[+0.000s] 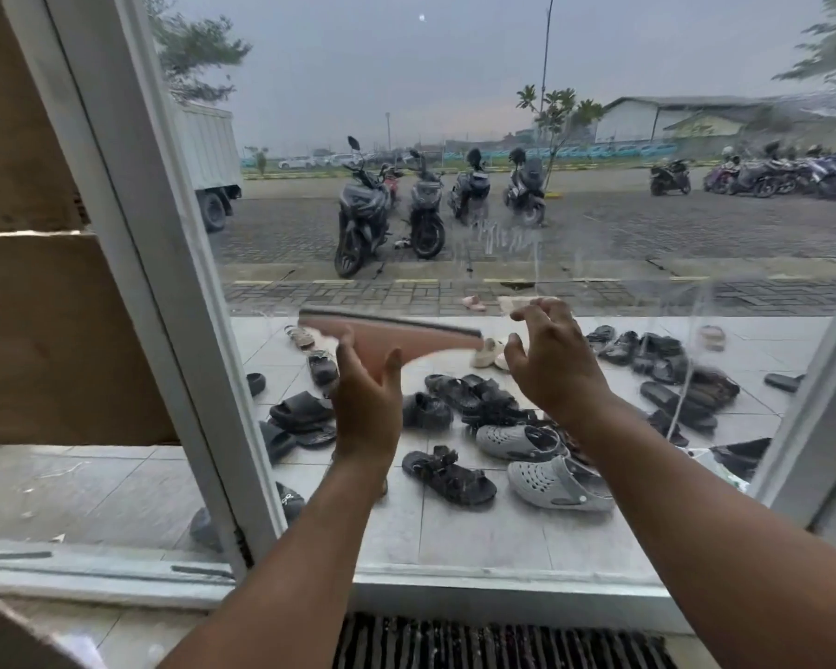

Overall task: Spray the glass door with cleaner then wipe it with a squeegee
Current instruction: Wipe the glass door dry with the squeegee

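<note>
**Now: squeegee at the glass, left grip on it**

Head view only; I log from the feed, nearest first.

- Bottom edge: a dark ribbed doormat lies against the door sill. Both bare forearms reach up from it towards the pane.
- Left grip: closed round the narrow lower end of the squeegee, with the thumb up on one side and a finger on the other. The squeegee is pink with a dark blade along its top edge. It lies roughly level, tilted slightly down to the right, at mid-height of the pane. I cannot tell whether the blade touches the glass.
- Right grip: just right of the squeegee and apart from it. Fingers are spread and loosely curved, thumb held away. I see nothing in it.
- Glass door: set in a white frame. Wet streaks show above the right grip, and more smearing towards the upper right corner.
- Left of the frame: brown board.
- Outside, on pale tiles: scattered footwear, including black sandals and grey clogs.
- Further out: parked motorcycles on paving, a truck at left, a long low building at right.
</note>
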